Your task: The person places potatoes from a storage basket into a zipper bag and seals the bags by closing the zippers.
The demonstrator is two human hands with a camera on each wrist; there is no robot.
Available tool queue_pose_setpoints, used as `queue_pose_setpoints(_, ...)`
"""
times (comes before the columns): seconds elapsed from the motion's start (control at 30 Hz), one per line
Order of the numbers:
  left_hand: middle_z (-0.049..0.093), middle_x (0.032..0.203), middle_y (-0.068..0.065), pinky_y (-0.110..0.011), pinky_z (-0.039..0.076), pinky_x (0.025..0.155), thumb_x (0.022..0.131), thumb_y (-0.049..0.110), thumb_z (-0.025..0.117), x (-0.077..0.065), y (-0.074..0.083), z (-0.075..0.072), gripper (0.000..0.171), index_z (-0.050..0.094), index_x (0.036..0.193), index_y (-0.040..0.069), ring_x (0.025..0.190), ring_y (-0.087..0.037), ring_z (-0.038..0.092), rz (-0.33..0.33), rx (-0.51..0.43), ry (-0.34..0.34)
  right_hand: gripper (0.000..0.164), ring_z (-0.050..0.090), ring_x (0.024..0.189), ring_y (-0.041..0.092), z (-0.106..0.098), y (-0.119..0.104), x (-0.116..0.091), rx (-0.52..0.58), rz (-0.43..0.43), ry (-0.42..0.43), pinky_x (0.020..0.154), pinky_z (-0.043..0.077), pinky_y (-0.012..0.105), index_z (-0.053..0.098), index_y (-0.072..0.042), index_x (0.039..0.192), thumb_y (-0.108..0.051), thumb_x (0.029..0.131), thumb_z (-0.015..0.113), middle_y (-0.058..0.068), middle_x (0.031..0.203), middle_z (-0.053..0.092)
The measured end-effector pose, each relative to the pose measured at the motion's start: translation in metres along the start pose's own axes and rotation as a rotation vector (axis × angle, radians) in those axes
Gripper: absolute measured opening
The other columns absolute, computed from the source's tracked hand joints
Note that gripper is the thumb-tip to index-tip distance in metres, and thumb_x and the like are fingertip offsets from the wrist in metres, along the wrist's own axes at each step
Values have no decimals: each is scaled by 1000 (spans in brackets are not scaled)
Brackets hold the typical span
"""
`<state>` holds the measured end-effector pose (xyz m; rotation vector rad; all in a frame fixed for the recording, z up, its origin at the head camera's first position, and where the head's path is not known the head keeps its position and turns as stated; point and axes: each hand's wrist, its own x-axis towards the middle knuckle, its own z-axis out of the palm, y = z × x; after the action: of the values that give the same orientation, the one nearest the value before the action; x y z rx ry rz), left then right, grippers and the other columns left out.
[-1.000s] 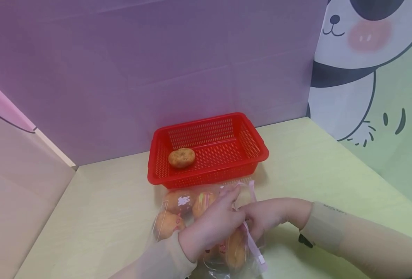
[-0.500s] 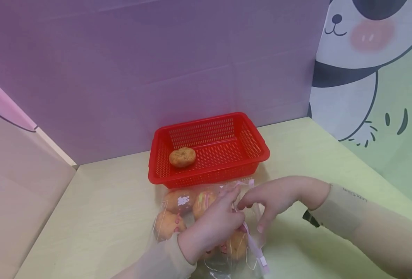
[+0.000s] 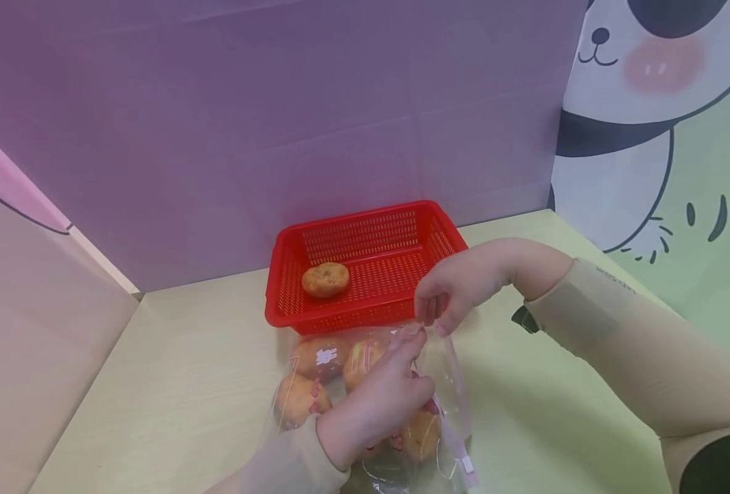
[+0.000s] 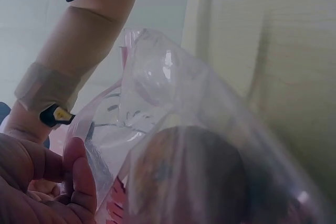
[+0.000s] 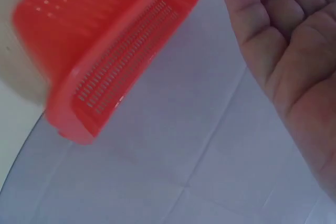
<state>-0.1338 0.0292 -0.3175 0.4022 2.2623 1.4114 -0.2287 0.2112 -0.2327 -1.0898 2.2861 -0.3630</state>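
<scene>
A clear zip bag (image 3: 390,473) with a pink zip strip (image 3: 454,439) lies in front of the red basket, holding several potatoes (image 3: 300,400). My left hand (image 3: 374,405) pinches the bag near its mouth. In the left wrist view, thumb and fingers (image 4: 79,177) meet at the bag's edge, and a potato (image 4: 184,177) shows through the plastic. My right hand (image 3: 464,285), with loosely bent fingers, overlaps the basket's front right corner. Its thumb tip appears right by the strip's far end. No object shows in the right palm (image 5: 304,72).
The red basket (image 3: 340,317) stands against the purple wall (image 3: 217,137) with one potato (image 3: 325,280) inside at the left. Pale tabletop (image 3: 198,384) extends to both sides. A green wall (image 3: 711,274) with a panda drawing stands at the right.
My right hand has come out of the bag and moved up and away to the basket's front right corner. The left hand keeps its hold on the bag.
</scene>
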Motion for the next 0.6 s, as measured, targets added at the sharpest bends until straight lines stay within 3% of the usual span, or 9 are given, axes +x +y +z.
queue_pose_setpoints(0.3, 23, 155, -4, -25, 41, 38, 85, 2, 57, -2, 0, 0, 73, 30, 152, 12, 63, -22, 59, -20, 3, 2, 37, 58, 104, 15, -30, -1, 28, 21, 82, 60, 87, 50, 36, 63, -17, 115, -29, 82, 74, -5, 110, 63)
queue_pose_setpoints(0.6, 26, 154, -4, -26, 42, 45, 84, 3, 59, -3, 1, 0, 73, 30, 151, 10, 62, -21, 60, -2, 11, 10, 35, 56, 105, 15, -39, 1, 69, 108, 129, 302, 88, 50, 35, 62, -22, 115, -36, 84, 72, -5, 112, 61)
